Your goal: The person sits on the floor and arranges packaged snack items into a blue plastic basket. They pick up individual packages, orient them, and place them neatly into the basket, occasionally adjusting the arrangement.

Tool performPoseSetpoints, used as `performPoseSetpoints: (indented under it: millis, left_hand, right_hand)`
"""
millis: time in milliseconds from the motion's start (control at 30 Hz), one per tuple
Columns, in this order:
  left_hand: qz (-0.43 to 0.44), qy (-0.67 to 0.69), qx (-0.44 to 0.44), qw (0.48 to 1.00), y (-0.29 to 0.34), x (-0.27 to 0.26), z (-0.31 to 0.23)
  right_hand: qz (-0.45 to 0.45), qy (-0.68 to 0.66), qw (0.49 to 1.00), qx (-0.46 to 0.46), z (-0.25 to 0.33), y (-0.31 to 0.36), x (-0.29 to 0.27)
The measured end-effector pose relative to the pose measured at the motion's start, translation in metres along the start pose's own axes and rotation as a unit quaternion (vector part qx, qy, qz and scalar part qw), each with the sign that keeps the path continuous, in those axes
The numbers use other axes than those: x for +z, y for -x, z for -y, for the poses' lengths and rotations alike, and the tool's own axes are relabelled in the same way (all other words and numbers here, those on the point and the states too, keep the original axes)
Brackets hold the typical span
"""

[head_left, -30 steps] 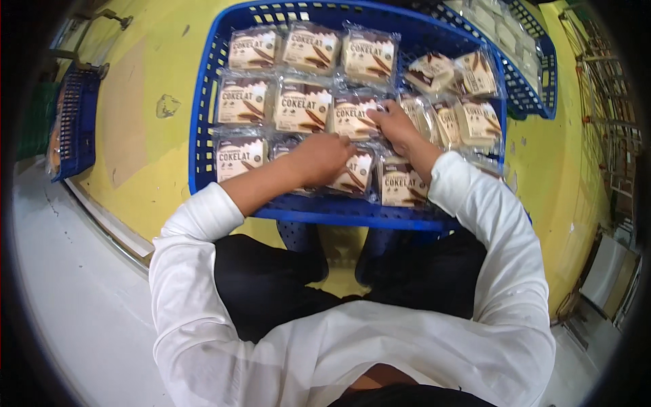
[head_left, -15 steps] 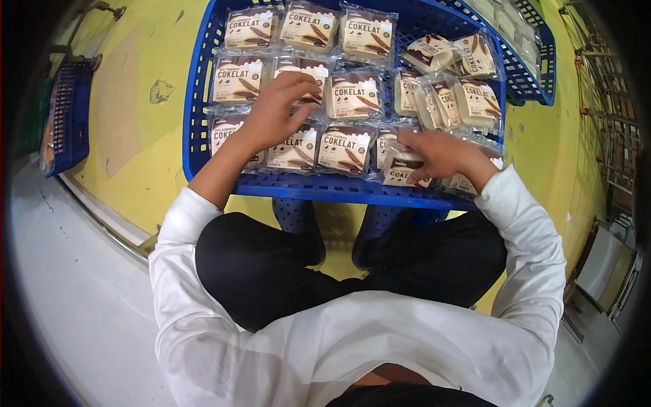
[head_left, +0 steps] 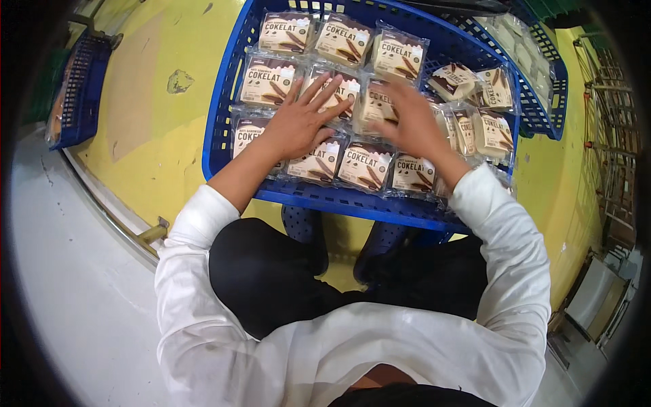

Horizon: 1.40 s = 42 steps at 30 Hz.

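Note:
A blue plastic crate (head_left: pixel 325 202) in front of me holds several clear-wrapped packs of sandwich bread with brown and cream labels. My left hand (head_left: pixel 300 122) lies over the middle and near rows, fingers spread. Its fingertips rest on a bread pack (head_left: pixel 337 89) in the middle row. Slightly blurred, my right hand (head_left: pixel 415 122) reaches over the neighbouring bread pack (head_left: pixel 374 107), its fingers and thumb apart at that pack's right side. Below it, another bread pack (head_left: pixel 412 173) lies flat in the near row. My right hand and forearm partly cover the packs behind them.
Looser, tilted bread packs (head_left: pixel 494 132) fill the crate's right side. Beyond the far right corner stands another blue crate (head_left: pixel 559 102) with pale wrapped goods. A third blue crate (head_left: pixel 81 102) is at the far left. Metal racks (head_left: pixel 610 136) line the right.
My right hand has moved from the near-row pack up and left to the middle row. That near-row pack now lies flatter, in line. My left fingers have spread out. The whole view has shifted slightly.

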<state>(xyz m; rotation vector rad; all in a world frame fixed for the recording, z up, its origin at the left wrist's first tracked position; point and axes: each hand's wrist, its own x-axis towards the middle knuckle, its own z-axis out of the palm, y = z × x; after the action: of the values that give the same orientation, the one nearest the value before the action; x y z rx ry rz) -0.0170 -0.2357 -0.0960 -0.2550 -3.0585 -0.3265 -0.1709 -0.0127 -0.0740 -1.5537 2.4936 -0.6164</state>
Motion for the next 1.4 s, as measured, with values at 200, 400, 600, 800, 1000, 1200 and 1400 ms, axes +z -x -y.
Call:
performPoseSetpoints:
  millis: [200, 400, 600, 800, 1000, 1200, 1400]
  left_hand:
    - [0.002, -0.036, -0.017, 0.999, 0.0, -0.001, -0.002]
    - [-0.009, 0.003, -0.03, 1.0, -0.003, -0.008, -0.003]
    - [-0.043, 0.035, -0.041, 0.998, -0.014, -0.01, -0.007]
    - [-0.076, 0.03, -0.054, 0.995, -0.015, -0.012, -0.001]
    - [-0.08, 0.046, -0.083, 0.992, -0.014, -0.01, 0.002]
    - [-0.092, 0.054, -0.08, 0.991, -0.019, -0.011, 0.0]
    - [-0.103, 0.042, -0.081, 0.991, -0.016, -0.013, 0.008]
  right_hand:
    - [0.095, 0.151, 0.98, -0.086, 0.008, 0.031, 0.012]
    - [-0.065, 0.028, 0.993, 0.098, -0.035, 0.002, -0.038]
    - [-0.053, 0.083, 0.867, 0.488, -0.121, -0.021, -0.075]
    - [-0.066, -0.024, 0.906, 0.418, -0.154, -0.024, -0.051]
    - [-0.133, -0.364, 0.784, 0.486, -0.122, -0.005, -0.082]
    - [-0.14, -0.059, 0.969, 0.197, -0.138, -0.01, -0.09]
    - [0.154, -0.025, 0.951, 0.266, -0.165, -0.05, -0.041]
